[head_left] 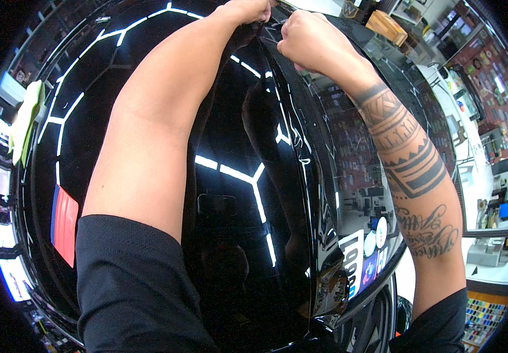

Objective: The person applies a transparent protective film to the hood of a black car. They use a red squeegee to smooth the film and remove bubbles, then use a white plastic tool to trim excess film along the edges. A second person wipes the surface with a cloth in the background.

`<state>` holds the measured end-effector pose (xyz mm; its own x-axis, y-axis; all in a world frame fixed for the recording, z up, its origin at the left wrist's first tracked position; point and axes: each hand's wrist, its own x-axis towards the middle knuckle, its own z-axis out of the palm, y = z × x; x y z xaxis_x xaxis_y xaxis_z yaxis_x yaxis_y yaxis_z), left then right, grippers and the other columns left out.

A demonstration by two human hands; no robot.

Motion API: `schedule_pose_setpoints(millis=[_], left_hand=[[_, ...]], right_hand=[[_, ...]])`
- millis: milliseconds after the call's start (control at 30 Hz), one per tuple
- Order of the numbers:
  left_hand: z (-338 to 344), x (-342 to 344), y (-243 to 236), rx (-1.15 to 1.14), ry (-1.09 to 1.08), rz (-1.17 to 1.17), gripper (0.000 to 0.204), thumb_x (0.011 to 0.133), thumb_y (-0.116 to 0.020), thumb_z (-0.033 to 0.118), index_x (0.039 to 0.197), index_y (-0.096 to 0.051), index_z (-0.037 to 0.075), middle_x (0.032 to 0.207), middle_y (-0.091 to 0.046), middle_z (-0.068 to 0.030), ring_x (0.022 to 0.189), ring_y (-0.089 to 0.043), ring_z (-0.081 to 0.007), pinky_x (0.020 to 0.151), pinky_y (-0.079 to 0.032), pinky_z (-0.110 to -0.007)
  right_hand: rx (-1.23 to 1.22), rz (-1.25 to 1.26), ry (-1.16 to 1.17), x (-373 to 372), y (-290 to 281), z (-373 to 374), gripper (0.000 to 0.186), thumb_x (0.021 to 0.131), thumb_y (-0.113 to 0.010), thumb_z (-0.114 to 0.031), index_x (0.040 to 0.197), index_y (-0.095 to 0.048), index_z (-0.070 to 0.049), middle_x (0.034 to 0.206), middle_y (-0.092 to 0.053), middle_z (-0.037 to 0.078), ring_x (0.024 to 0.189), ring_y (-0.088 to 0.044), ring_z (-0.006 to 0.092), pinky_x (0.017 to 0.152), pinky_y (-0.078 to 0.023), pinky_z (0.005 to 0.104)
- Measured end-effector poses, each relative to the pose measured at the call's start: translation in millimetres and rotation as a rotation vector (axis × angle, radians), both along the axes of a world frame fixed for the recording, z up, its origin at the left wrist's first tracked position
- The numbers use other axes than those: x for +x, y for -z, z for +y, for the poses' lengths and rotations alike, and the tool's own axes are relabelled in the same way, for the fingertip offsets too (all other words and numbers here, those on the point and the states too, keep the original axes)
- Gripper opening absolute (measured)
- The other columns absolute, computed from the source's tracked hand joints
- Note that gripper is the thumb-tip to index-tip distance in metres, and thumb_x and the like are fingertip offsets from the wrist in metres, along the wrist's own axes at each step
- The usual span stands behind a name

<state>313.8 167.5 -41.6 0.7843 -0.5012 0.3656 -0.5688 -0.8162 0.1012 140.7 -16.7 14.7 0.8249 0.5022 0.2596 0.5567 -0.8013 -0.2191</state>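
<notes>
While both arms stretch forward over a shiny black car panel (230, 120), the left hand (251, 10) is at the far end, at the top edge of the view, its fingers curled in. The right hand (308, 42) is just beside it, also curled like a fist, near the top of the dark window (345, 159). Whether either hand pinches something cannot be told. The panel spreads beneath and between the forearms, with bright ceiling lights mirrored in it. Left of the left arm lies a red card (66, 226); farther left is a yellow-green cloth (27, 123). Stickers (369, 269) sit low on the window.
</notes>
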Motion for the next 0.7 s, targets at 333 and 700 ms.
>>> schedule_pose_setpoints(millis=[333,700], left_hand=[[-9.1,-4.4,-2.3,0.098,-0.084,0.04,0.015,0.083,-0.06,0.013,0.092,-0.071,0.008,0.088,-0.07,-0.0166,0.085,-0.068,-0.0288,0.078,-0.054,-0.039],[-16.7,-60.0,-40.9,-0.464,-0.003,0.443,0.038,0.095,-0.055,0.014,0.133,-0.056,0.01,0.117,-0.067,-0.0064,0.1,-0.062,-0.0126,0.086,-0.049,-0.028]], right_hand=[[0.059,0.045,0.052,1.9,0.4,-3.6,0.024,0.077,-0.06,-0.012,0.091,-0.069,0.005,0.096,-0.066,0.029,0.096,-0.065,0.0413,0.089,-0.051,0.0457],[0.989,0.254,0.288,41.2,56.1,-55.9,0.034,0.095,-0.055,-0.031,0.084,-0.058,0.001,0.078,-0.064,0.017,0.071,-0.061,0.0287,0.066,-0.045,0.0397]])
